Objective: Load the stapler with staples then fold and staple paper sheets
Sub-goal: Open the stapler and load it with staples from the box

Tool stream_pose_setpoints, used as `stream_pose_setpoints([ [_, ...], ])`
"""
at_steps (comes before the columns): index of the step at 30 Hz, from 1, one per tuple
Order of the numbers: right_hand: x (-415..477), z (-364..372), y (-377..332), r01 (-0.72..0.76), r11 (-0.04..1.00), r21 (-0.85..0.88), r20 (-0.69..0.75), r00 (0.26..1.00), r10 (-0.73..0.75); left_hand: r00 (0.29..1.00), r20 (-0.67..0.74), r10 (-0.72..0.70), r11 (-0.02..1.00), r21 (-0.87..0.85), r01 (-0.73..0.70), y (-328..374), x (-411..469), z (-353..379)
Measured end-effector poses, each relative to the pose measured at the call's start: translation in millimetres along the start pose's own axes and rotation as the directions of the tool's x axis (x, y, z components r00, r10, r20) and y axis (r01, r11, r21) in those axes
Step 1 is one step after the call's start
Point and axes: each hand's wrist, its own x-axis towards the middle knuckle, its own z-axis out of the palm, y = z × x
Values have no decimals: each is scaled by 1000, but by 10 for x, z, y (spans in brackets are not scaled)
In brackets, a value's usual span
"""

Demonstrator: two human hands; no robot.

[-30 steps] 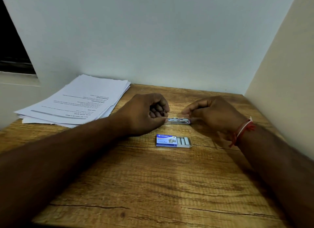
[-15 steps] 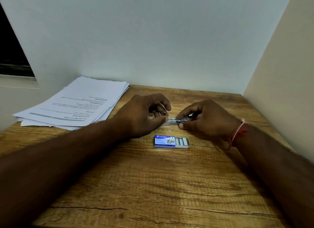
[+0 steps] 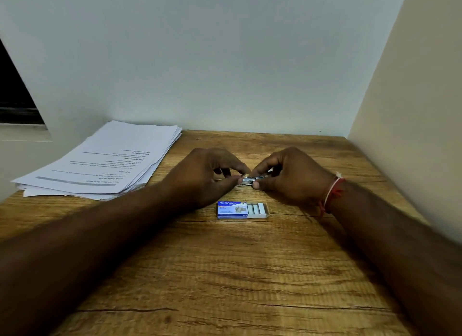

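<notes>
Left hand (image 3: 200,179) and right hand (image 3: 293,178) pinch the stapler (image 3: 250,181) over a pale-walled wooden table (image 3: 225,273).

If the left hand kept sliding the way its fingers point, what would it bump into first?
The small metal stapler pinched between both hands is at the left hand's fingertips; right behind it come the right hand's fingers, seemingly at the same height.
</notes>
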Motion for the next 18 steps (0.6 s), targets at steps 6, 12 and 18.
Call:
stream_pose_setpoints([
  [6,14,29,10,12,1000,-14,-4,1000,-12,995,70,64,995,76,-69,-23,11,13],
  [12,-6,24,-6,-1,1000,-9,-4,1000,1,996,80,40,996,70,-45,-49,16,8],
  [18,-24,18,-17,-4,1000,-6,-8,1000,4,997,73,9,999,50,-12,-48,0,-12],
])
